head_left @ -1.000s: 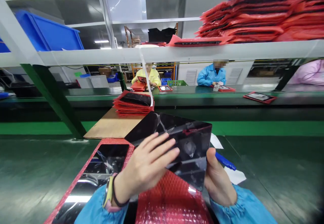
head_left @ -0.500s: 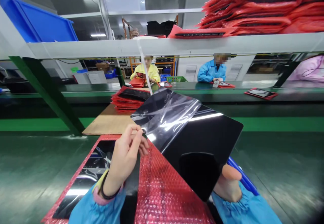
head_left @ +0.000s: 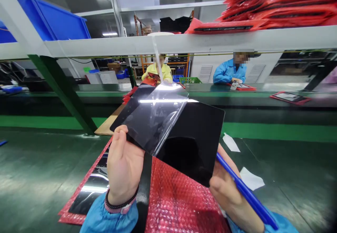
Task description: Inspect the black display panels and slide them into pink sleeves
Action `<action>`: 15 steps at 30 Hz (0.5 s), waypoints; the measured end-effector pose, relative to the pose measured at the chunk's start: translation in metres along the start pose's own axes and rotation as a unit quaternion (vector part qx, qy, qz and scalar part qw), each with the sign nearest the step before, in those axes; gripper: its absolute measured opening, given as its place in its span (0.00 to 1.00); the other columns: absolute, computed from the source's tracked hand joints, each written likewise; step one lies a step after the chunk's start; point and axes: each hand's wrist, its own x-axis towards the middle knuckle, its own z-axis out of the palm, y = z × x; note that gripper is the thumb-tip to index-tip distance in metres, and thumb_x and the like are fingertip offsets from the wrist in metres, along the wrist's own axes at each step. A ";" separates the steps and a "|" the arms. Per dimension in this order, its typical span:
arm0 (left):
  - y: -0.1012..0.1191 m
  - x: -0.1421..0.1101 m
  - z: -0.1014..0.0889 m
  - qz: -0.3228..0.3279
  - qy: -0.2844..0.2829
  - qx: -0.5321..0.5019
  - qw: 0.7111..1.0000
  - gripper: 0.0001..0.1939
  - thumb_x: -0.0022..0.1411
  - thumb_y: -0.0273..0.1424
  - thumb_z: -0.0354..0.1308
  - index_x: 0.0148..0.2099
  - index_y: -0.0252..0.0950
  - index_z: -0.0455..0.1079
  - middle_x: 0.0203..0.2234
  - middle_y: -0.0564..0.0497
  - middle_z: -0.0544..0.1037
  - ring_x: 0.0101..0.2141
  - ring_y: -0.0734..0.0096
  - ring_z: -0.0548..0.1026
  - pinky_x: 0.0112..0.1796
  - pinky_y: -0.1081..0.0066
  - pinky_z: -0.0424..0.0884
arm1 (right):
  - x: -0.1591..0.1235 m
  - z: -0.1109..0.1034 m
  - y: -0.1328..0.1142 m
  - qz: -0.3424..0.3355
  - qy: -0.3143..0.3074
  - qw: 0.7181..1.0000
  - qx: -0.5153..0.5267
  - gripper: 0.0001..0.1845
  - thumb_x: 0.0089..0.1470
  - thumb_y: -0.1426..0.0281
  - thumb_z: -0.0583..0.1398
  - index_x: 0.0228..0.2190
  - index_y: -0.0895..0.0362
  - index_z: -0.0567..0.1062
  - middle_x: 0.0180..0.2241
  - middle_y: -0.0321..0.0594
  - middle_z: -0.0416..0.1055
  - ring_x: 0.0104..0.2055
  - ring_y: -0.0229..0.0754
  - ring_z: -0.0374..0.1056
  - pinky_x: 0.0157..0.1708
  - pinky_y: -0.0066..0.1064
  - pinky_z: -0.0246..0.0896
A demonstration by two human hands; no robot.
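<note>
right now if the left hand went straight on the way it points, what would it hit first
Probably the black panel; the left hand sits right by its left corner, though depth is unclear.

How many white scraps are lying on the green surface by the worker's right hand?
2: the farther scrap lies right of the black panel, and the nearer scrap beside the blue stick. More may be hidden under the right hand or arm.
</note>
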 end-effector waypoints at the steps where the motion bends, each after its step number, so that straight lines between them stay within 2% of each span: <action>1: 0.002 0.000 -0.001 0.014 0.000 0.005 1.000 0.06 0.66 0.32 0.54 0.39 0.40 0.72 0.40 0.52 0.79 0.46 0.66 0.76 0.50 0.62 0.72 | -0.002 0.002 0.000 0.005 -0.021 1.000 0.015 0.45 0.41 0.59 0.72 0.59 0.40 0.64 0.59 0.39 0.68 0.60 0.57 0.64 0.58 0.48 0.61; 3: 0.004 0.000 -0.002 0.033 -0.004 0.016 0.999 0.06 0.67 0.32 0.53 0.39 0.40 0.72 0.40 0.53 0.79 0.46 0.65 0.76 0.49 0.61 0.73 | -0.006 0.005 0.001 0.015 -0.051 0.998 0.046 0.43 0.44 0.68 0.71 0.59 0.40 0.63 0.58 0.39 0.69 0.59 0.54 0.66 0.59 0.48 0.60; 5: 0.006 0.002 -0.003 0.039 -0.011 0.025 0.999 0.07 0.67 0.33 0.53 0.39 0.40 0.71 0.39 0.53 0.80 0.46 0.65 0.76 0.49 0.61 0.73 | -0.010 0.007 0.002 0.015 -0.059 0.996 0.058 0.41 0.45 0.70 0.70 0.59 0.40 0.64 0.58 0.39 0.69 0.59 0.53 0.66 0.59 0.48 0.59; 11: 0.005 0.011 -0.004 0.006 0.005 0.008 1.000 0.07 0.66 0.31 0.54 0.38 0.39 0.72 0.35 0.53 0.80 0.43 0.67 0.77 0.49 0.63 0.72 | -0.015 0.015 -0.006 0.033 -0.046 0.997 0.057 0.36 0.46 0.68 0.69 0.56 0.44 0.68 0.55 0.41 0.72 0.58 0.55 0.66 0.57 0.48 0.62; 15: 0.004 0.018 -0.008 -0.012 0.014 0.008 1.000 0.06 0.64 0.32 0.56 0.37 0.40 0.73 0.36 0.55 0.79 0.43 0.68 0.76 0.48 0.66 0.71 | -0.016 0.012 -0.011 0.043 -0.041 0.998 0.032 0.32 0.48 0.65 0.68 0.55 0.41 0.70 0.53 0.37 0.74 0.59 0.52 0.66 0.56 0.45 0.63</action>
